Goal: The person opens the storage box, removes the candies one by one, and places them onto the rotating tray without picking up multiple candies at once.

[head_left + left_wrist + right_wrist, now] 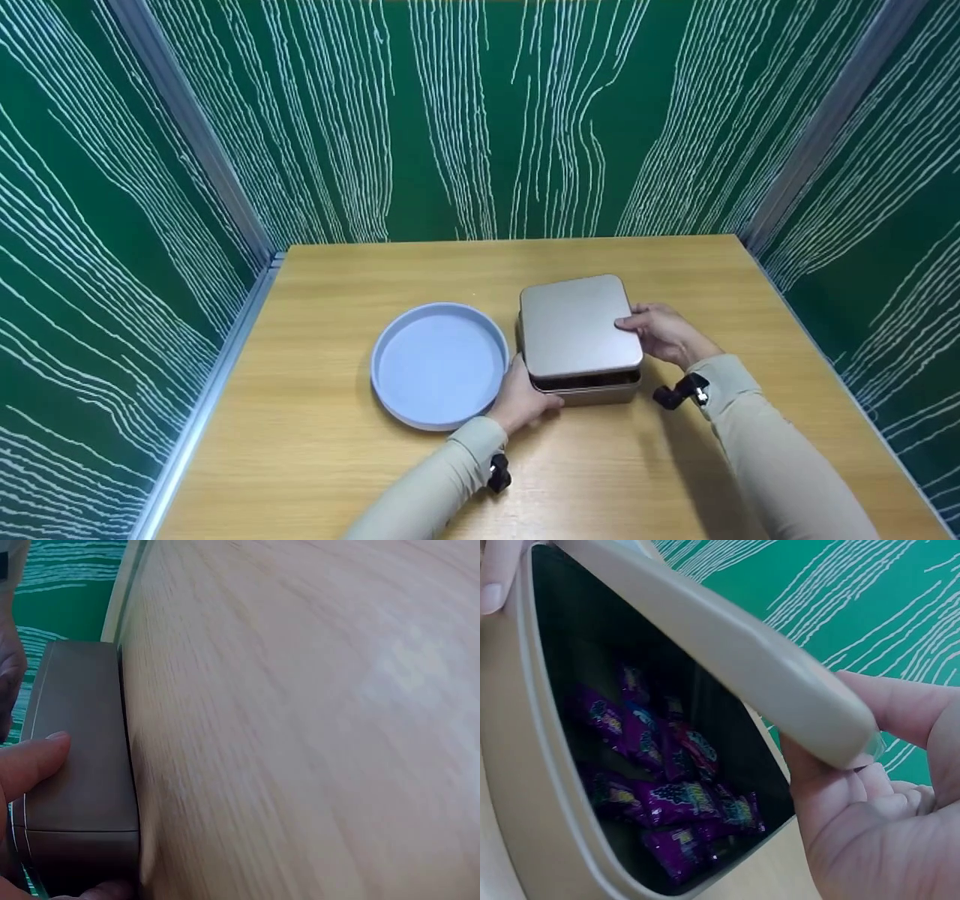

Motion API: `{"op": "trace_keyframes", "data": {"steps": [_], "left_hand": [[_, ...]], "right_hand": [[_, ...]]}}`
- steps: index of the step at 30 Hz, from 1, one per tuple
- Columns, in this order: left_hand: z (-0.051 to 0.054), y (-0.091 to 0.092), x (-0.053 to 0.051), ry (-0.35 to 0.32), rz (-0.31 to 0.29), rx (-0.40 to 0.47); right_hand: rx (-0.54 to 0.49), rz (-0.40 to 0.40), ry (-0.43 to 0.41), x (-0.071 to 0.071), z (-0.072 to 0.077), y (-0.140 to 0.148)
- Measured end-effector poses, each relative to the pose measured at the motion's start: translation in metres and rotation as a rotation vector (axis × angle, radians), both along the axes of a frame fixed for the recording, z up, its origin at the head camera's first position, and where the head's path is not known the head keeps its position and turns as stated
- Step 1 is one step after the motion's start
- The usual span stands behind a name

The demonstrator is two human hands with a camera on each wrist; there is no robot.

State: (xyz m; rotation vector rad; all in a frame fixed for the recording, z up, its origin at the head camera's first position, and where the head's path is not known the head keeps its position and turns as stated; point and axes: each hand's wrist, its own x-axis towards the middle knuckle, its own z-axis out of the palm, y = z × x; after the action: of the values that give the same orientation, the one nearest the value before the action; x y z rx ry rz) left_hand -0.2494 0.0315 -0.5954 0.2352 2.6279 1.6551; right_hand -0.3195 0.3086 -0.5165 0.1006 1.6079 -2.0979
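Observation:
A square metal tin (589, 395) stands on the table, its lid (577, 326) tilted up off the rim on the near side. My right hand (667, 334) pinches the lid's right edge, thumb on top and fingers below. At the tin's near left corner, my left hand (523, 397) grips the wall; in the left wrist view its thumb (37, 761) lies along the tin's side (82, 712). Through the gap, the right wrist view shows several purple wrapped candies (679, 802) inside the dark tin. The lid hides the rest of the inside.
A round pale blue tray (439, 367) lies just left of the tin, close to my left hand. The wooden table (300, 450) is bounded by green panels (525, 150) with white lines at the back and both sides.

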Motion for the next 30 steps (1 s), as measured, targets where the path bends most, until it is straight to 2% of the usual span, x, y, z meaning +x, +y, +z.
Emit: {"op": "trace_keyframes", "data": {"steps": [7, 14, 19, 24, 30], "left_hand": [[0.001, -0.001, 0.002, 0.005, -0.010, 0.004], [0.000, -0.001, 0.002, -0.002, -0.030, 0.018], [0.002, -0.002, 0.002, 0.005, -0.045, 0.013], [0.002, -0.002, 0.001, -0.018, -0.050, 0.021], [0.003, -0.002, 0.001, -0.043, -0.050, 0.025]], "right_hand": [[0.001, -0.083, -0.026, -0.001, 0.009, 0.004], [-0.027, -0.151, -0.018, -0.003, 0.015, 0.011], [-0.082, -0.218, -0.010, -0.002, 0.019, 0.017], [-0.131, -0.280, 0.011, 0.000, 0.022, 0.022], [-0.179, -0.362, -0.017, 0.004, 0.024, 0.030]]}}
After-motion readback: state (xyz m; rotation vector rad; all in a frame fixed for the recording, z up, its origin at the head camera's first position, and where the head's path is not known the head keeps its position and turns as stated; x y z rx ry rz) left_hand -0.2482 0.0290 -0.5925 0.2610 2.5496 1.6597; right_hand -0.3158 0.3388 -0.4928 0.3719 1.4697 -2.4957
